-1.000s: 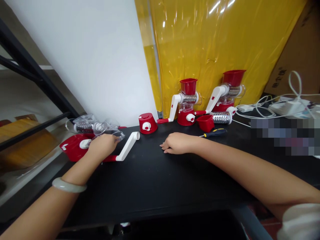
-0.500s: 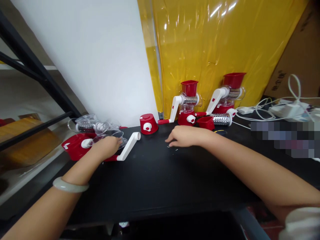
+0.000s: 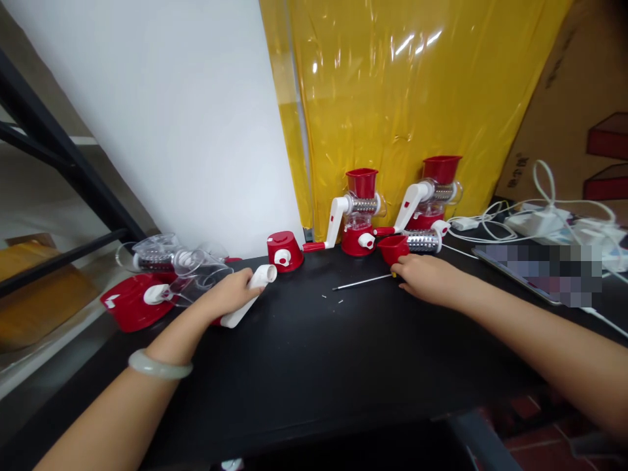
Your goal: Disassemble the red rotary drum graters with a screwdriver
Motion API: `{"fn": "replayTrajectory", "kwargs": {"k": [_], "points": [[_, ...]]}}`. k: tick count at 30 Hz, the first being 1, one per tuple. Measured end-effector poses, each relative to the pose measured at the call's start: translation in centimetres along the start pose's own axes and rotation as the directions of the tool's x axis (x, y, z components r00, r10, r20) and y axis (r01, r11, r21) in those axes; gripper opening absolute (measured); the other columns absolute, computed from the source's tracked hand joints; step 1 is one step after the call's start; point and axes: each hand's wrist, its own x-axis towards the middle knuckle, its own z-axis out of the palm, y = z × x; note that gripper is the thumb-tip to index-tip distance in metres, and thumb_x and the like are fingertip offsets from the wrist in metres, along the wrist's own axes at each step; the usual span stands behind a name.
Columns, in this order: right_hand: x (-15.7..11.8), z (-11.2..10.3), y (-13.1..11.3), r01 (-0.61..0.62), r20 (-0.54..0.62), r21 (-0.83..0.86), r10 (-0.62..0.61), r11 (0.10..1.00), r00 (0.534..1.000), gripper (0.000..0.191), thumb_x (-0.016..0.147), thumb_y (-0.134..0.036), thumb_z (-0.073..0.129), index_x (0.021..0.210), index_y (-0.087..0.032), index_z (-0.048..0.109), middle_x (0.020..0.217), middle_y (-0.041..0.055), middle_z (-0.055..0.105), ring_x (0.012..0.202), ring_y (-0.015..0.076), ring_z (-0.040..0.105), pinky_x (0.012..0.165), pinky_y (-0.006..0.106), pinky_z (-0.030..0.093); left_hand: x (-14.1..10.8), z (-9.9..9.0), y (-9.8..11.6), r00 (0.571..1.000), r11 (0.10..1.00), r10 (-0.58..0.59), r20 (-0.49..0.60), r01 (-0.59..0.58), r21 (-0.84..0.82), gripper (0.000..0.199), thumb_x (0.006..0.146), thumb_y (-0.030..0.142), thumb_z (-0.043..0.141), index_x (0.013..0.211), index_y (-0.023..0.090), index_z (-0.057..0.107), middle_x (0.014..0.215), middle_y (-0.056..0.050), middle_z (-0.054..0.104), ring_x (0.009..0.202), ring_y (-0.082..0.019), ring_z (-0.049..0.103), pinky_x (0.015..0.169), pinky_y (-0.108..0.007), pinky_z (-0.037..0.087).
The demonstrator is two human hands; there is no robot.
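My left hand (image 3: 235,292) is closed on a white crank handle (image 3: 241,313) with a red grip at the left. Beside it lie clear plastic parts (image 3: 196,275) and a red base (image 3: 135,302) with a white knob. At the right, my right hand (image 3: 417,278) has its fingers wrapped round the yellow end of a screwdriver (image 3: 363,282), whose metal shaft points left over the black table. Just behind that hand is a red cup-like part (image 3: 394,249). Small white bits (image 3: 340,301) lie near the screwdriver tip.
Two assembled red graters (image 3: 360,212) (image 3: 434,196) stand at the back, with a small red base (image 3: 285,252) to their left. A metal drum (image 3: 422,241) lies near them. White cables (image 3: 510,226), a tablet (image 3: 520,271) and a black table (image 3: 314,379) are also in view.
My right hand has moved right and now grips the screwdriver. My left hand has shifted from the clear parts onto the white crank handle. The view has also shifted.
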Motion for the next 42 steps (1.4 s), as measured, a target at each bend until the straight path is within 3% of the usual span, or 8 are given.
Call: {"fn": "replayTrajectory", "kwargs": {"k": [8, 13, 16, 19, 22, 26, 30, 42], "points": [[1.4, 1.8, 0.4, 0.081, -0.131, -0.055, -0.088, 0.995, 0.987, 0.011, 0.088, -0.015, 0.058, 0.087, -0.014, 0.068, 0.092, 0.0121, 0.069, 0.085, 0.0232, 0.069, 0.072, 0.032, 0.048, -2.1, 0.0, 2.2, 0.968, 0.816, 0.207, -0.143, -0.252, -0.520, 0.033, 0.092, 0.055, 0.049, 0.100, 0.023, 0.044, 0.096, -0.005, 0.069, 0.084, -0.020, 0.067, 0.073, -0.035, 0.054], [1.6, -0.4, -0.5, 0.096, -0.295, -0.043, -0.104, 0.994, 0.950, 0.023, 0.099, -0.022, 0.044, 0.107, -0.014, 0.064, 0.107, 0.0132, 0.065, 0.087, 0.0205, 0.067, 0.071, 0.030, 0.050, -2.5, 1.7, 2.8, 0.956, 0.676, 0.207, -0.208, -0.293, -0.676, 0.029, 0.093, 0.048, 0.054, 0.104, 0.024, 0.041, 0.089, 0.000, 0.063, 0.073, -0.015, 0.064, 0.069, -0.033, 0.056], [2.4, -1.6, -1.6, 0.082, -0.507, -0.011, -0.076, 0.997, 0.859, 0.032, 0.102, -0.028, 0.036, 0.121, -0.014, 0.057, 0.118, 0.0169, 0.061, 0.084, 0.0211, 0.068, 0.063, 0.031, 0.051, -2.7, 2.3, 2.9, 0.967, 0.620, 0.162, -0.198, -0.256, -0.741, 0.031, 0.094, 0.049, 0.053, 0.108, 0.025, 0.040, 0.086, 0.003, 0.057, 0.066, -0.014, 0.062, 0.058, -0.030, 0.057], [3.4, -1.2, -2.9, 0.185, -0.714, 0.017, -0.118, 0.983, 0.690, 0.030, 0.102, -0.028, 0.038, 0.119, -0.014, 0.059, 0.108, 0.0144, 0.066, 0.077, 0.0197, 0.068, 0.060, 0.030, 0.052, -2.8, 2.6, 2.9, 0.971, 0.604, 0.117, -0.208, -0.236, -0.761, 0.033, 0.094, 0.049, 0.055, 0.112, 0.025, 0.041, 0.086, 0.003, 0.055, 0.063, -0.013, 0.059, 0.051, -0.026, 0.055], [4.0, 0.7, -3.9, 0.308, -0.770, -0.001, -0.197, 0.952, 0.606, 0.026, 0.101, -0.026, 0.043, 0.116, -0.014, 0.061, 0.098, 0.0108, 0.070, 0.077, 0.0173, 0.069, 0.063, 0.027, 0.053, -2.9, 3.2, 2.7, 0.972, 0.607, 0.075, -0.222, -0.221, -0.763, 0.039, 0.094, 0.049, 0.055, 0.122, 0.026, 0.041, 0.087, 0.003, 0.055, 0.062, -0.012, 0.057, 0.048, -0.024, 0.053], [4.2, 3.0, -4.2, 0.339, -0.698, -0.025, -0.259, 0.940, 0.668, 0.026, 0.101, -0.029, 0.049, 0.117, -0.017, 0.065, 0.094, 0.0079, 0.072, 0.076, 0.0153, 0.068, 0.064, 0.026, 0.052, -2.7, 4.0, 2.4, 0.972, 0.618, 0.025, -0.232, -0.198, -0.761, 0.045, 0.093, 0.048, 0.056, 0.129, 0.026, 0.041, 0.087, 0.002, 0.056, 0.062, -0.013, 0.058, 0.052, -0.026, 0.056], [3.9, 3.1, -4.2, 0.325, -0.651, 0.044, -0.219, 0.945, 0.726, 0.029, 0.101, -0.030, 0.049, 0.120, -0.018, 0.067, 0.095, 0.0075, 0.072, 0.079, 0.0150, 0.069, 0.068, 0.026, 0.052, -2.6, 4.5, 2.4, 0.965, 0.636, 0.001, -0.264, -0.204, -0.744, 0.050, 0.092, 0.046, 0.057, 0.134, 0.026, 0.039, 0.088, 0.002, 0.056, 0.065, -0.014, 0.061, 0.061, -0.034, 0.062], [3.5, 3.1, -4.7, 0.318, -0.616, 0.029, -0.234, 0.948, 0.752, 0.031, 0.101, -0.032, 0.051, 0.124, -0.020, 0.068, 0.091, 0.0057, 0.070, 0.071, 0.0132, 0.064, 0.064, 0.026, 0.047, -2.7, 4.5, 2.4, 0.953, 0.825, 0.019, -0.304, -0.186, -0.534, 0.052, 0.093, 0.045, 0.054, 0.139, 0.024, 0.041, 0.085, -0.001, 0.058, 0.067, -0.018, 0.063, 0.057, -0.031, 0.060]]}}
